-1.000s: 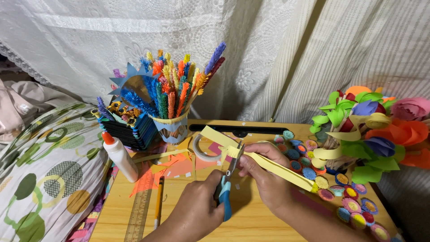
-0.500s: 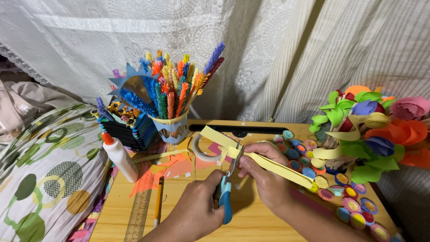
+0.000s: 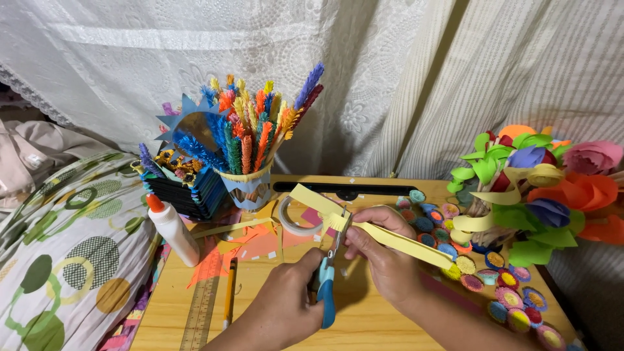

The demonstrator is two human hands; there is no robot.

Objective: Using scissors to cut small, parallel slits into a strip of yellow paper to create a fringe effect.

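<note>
My left hand (image 3: 283, 305) grips blue-handled scissors (image 3: 327, 289), blades pointing up and away from me. The blades meet a long yellow paper strip (image 3: 396, 240) whose fringed edge (image 3: 337, 222) shows at the cut. My right hand (image 3: 383, 253) pinches this strip near its middle, just right of the blades. The strip runs from upper left to lower right above the wooden table (image 3: 377, 325).
A white glue bottle (image 3: 170, 229), a pencil (image 3: 229, 292) and a ruler (image 3: 200, 312) lie left. A cup of coloured fuzzy sticks (image 3: 250, 153), a tape roll (image 3: 292, 218), orange paper scraps (image 3: 260, 247), small rolled paper discs (image 3: 500, 296) and a paper flower bouquet (image 3: 546, 188) surround the hands.
Little has changed: the scissors stay at the strip's fringed edge and both hands hold nearly the same position.
</note>
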